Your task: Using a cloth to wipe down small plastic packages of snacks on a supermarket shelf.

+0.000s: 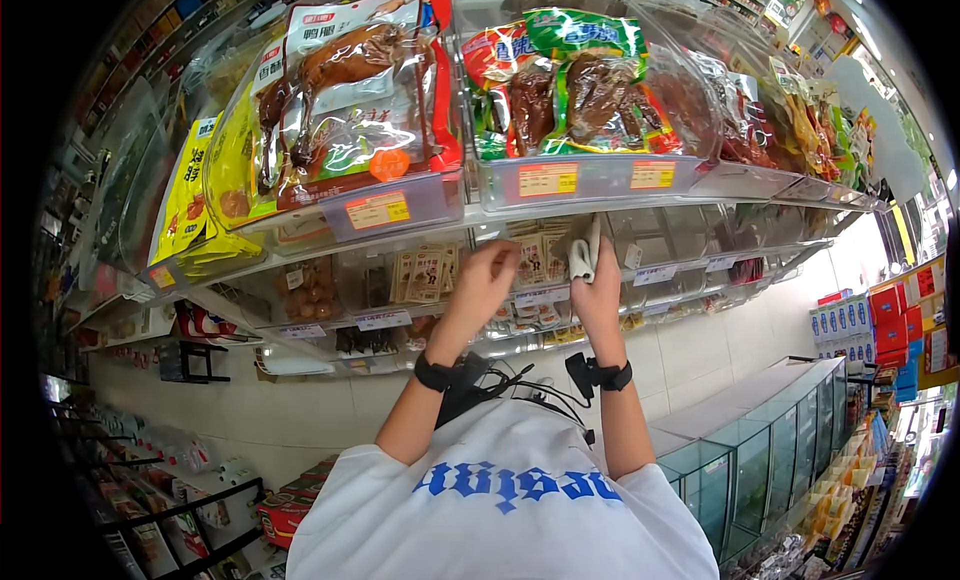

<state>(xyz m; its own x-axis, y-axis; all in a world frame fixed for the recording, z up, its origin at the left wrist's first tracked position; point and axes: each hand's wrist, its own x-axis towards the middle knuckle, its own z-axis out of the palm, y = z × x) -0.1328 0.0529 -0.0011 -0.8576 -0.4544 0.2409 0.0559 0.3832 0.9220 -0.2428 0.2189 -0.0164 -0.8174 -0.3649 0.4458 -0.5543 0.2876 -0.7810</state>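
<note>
The right hand (597, 288) has its grip clamped on a folded whitish cloth (582, 261) near the lower shelf (690, 270)'s front edge. The left hand (490, 275) curls beside small packets (541, 257); whether its grip is closed, I cannot tell.

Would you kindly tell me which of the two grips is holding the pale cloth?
The right grip: it holds the pale cloth, while no cloth shows in the left grip.

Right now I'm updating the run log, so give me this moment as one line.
Left hand: near small packets, hold unclear | Right hand: holding folded pale cloth | Above: bagged meats
</note>
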